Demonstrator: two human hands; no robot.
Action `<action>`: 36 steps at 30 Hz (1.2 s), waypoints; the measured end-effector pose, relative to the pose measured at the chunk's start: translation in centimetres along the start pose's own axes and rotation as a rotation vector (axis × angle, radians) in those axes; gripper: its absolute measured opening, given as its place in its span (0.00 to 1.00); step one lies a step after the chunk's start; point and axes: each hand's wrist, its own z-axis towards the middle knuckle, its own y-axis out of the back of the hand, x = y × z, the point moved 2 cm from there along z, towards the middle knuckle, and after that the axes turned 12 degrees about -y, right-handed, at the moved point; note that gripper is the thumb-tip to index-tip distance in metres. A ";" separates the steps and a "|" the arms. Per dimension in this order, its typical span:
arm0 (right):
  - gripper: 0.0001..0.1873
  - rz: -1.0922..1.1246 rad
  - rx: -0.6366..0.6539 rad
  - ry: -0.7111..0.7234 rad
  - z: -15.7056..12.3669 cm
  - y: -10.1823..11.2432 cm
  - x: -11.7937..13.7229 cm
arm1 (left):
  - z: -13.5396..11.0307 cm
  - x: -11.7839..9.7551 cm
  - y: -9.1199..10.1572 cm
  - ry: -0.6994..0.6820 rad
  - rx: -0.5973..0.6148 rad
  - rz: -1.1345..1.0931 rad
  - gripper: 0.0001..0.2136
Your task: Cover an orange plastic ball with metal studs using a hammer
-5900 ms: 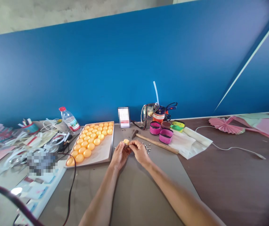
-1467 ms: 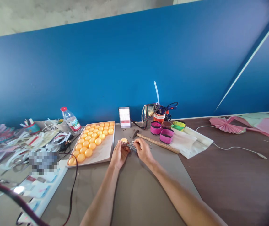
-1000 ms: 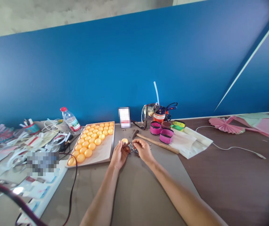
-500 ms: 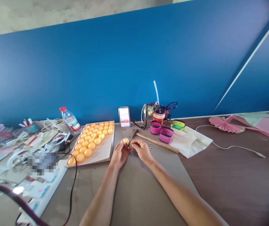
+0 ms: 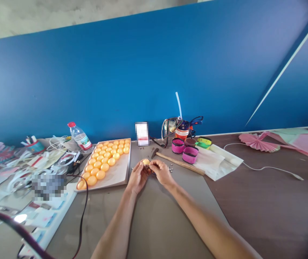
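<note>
Right of the tray (image 5: 119,170), the left hand (image 5: 137,178) holds an orange rounded piece (image 5: 146,162), the right hand (image 5: 162,173) narrowed to a pinch beside it — contents hidden — and a slackened left grip could drop the piece among the shiny bits (image 5: 171,168).

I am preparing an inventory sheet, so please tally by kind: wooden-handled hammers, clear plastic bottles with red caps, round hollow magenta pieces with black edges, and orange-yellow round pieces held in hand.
Hammer: 1
Bottle: 1
Magenta pieces: 2
Held orange-yellow piece: 1
Total: 5
</note>
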 end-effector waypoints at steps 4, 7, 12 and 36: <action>0.08 0.008 0.022 -0.008 0.0 0.0 0.0 | 0.0 0.0 0.0 0.001 0.004 0.014 0.11; 0.08 0.042 0.050 -0.022 0.0 0.0 0.1 | 0.0 0.0 0.0 -0.001 0.009 0.023 0.11; 0.08 0.057 0.076 -0.032 0.0 0.0 0.2 | 0.0 0.0 0.0 -0.009 0.014 0.032 0.10; 0.07 0.022 0.053 -0.033 0.2 0.0 -0.4 | 0.0 0.4 0.2 -0.083 0.017 0.094 0.13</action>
